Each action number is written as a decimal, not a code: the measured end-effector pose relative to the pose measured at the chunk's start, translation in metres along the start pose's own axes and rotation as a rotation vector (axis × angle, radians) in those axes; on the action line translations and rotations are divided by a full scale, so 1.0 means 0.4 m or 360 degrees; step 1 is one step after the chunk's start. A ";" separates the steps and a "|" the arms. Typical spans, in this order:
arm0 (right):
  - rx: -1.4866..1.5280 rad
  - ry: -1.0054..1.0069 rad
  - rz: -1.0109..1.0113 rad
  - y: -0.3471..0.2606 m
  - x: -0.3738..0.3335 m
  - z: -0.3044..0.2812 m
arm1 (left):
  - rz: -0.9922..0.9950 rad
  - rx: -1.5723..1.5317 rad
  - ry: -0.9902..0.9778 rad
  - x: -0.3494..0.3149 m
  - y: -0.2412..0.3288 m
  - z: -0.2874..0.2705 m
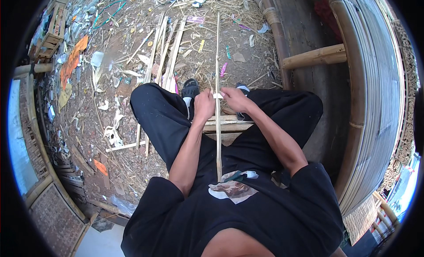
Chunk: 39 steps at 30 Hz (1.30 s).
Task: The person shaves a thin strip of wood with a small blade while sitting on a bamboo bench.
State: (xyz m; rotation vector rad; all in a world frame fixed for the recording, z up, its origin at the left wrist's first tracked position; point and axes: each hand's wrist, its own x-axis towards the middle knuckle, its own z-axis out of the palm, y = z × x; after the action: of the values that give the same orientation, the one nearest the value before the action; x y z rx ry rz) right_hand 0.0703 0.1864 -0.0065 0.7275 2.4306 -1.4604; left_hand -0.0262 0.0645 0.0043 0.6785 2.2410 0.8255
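Observation:
A long, thin bamboo stick (217, 137) runs away from my chest, between my knees and out over the ground. Around its middle, a short pale strip (218, 95) crosses it, apparently passing from one hand to the other. My left hand (204, 105) is closed just left of the stick, its fingertips pressed at the strip's left end. Closed on the other side, my right hand (235, 100) pinches the strip's right end. Whether the strip wraps around the stick or only lies across it is too small to tell.
Split bamboo slats (173, 53) lie on the littered ground ahead of my left knee. A bamboo-framed structure (353, 80) rises along the right. Wooden pieces (227, 124) lie between my legs. At the far left stands a wooden crate (52, 29).

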 end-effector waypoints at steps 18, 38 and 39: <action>0.0166 -0.0005 0.0007 -0.049 -0.073 0.003 | 0.0131 0.0032 0.0078 -0.061 -0.006 -0.007; 0.0684 -0.0233 0.0227 -0.078 -0.109 0.006 | -0.0108 -0.0525 -0.0110 -0.143 0.002 -0.059; 0.0830 -0.0252 0.0284 -0.081 -0.102 0.002 | -0.0101 -0.0527 -0.0104 -0.141 0.001 -0.059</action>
State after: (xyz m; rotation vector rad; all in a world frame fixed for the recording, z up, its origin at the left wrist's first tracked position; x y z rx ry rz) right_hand 0.0885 0.1610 0.0351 0.8588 1.8246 -2.0084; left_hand -0.0058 0.0196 0.0406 0.4676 1.9929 1.0932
